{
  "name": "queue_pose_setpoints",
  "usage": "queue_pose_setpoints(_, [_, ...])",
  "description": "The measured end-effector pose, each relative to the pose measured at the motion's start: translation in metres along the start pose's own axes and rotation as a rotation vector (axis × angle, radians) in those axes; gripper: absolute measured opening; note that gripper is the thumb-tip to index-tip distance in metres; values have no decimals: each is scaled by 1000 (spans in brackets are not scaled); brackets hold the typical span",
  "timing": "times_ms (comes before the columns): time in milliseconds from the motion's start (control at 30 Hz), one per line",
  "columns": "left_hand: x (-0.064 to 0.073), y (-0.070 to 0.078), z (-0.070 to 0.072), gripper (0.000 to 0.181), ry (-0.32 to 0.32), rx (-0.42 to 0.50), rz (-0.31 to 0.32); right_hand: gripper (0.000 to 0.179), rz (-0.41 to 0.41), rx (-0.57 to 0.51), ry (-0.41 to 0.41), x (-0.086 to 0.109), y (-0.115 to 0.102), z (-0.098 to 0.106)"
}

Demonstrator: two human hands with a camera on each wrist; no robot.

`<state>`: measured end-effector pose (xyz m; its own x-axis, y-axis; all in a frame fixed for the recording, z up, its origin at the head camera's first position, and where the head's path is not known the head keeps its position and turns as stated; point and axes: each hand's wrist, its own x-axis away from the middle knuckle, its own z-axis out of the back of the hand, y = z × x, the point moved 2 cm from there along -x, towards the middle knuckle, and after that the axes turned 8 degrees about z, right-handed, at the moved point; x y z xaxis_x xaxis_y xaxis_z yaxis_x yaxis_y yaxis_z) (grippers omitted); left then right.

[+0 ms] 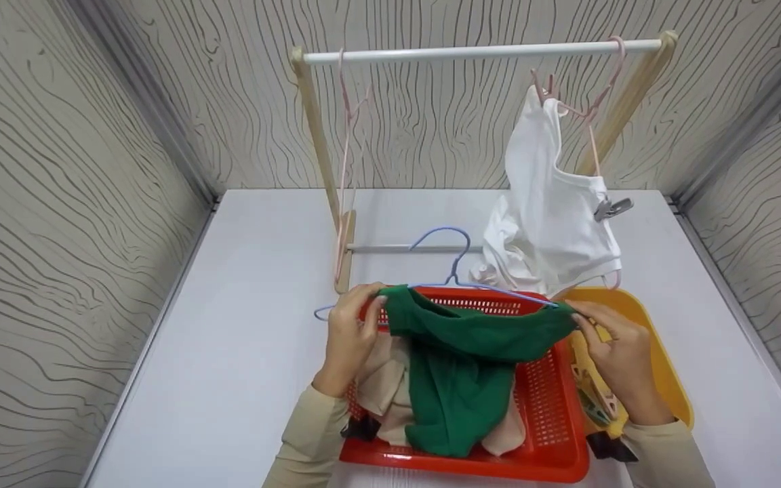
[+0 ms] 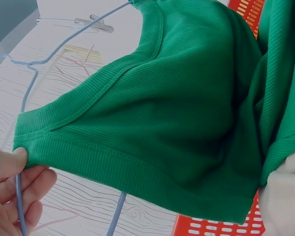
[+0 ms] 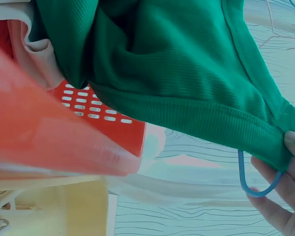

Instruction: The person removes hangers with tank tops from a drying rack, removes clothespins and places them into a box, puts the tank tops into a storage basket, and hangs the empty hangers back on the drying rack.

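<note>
A green ribbed sleeveless top (image 1: 462, 386) is stretched over a blue wire hanger (image 1: 457, 268), its lower part hanging into a red basket (image 1: 570, 440). My left hand (image 1: 350, 339) pinches one shoulder of the top, thumb in front; in the left wrist view the hanger wire runs across the fingers of that left hand (image 2: 19, 196). The other shoulder is pinched by my right hand (image 1: 624, 352). In the right wrist view the hanger's rounded end (image 3: 258, 192) pokes out below the cloth, by the fingers of the right hand (image 3: 287, 179).
Beige cloth (image 1: 390, 379) lies in the red basket. A yellow basket (image 1: 662, 359) with clothespins (image 1: 597, 390) stands to its right. Behind, a rack's white bar (image 1: 478, 51) carries a bare pink hanger (image 1: 346, 169) and a white top (image 1: 553, 210) clipped on another.
</note>
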<state>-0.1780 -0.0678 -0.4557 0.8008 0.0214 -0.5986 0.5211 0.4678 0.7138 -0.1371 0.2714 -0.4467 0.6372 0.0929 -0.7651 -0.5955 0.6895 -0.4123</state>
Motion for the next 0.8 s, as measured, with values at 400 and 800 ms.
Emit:
queue_pose_setpoints(400, [1,-3,7,11,21,1,77,26,-57,18,124,4,9,11])
queue_pose_setpoints(800, [1,-4,10,14,42,42,99,19,-204,0,116,22,15,13])
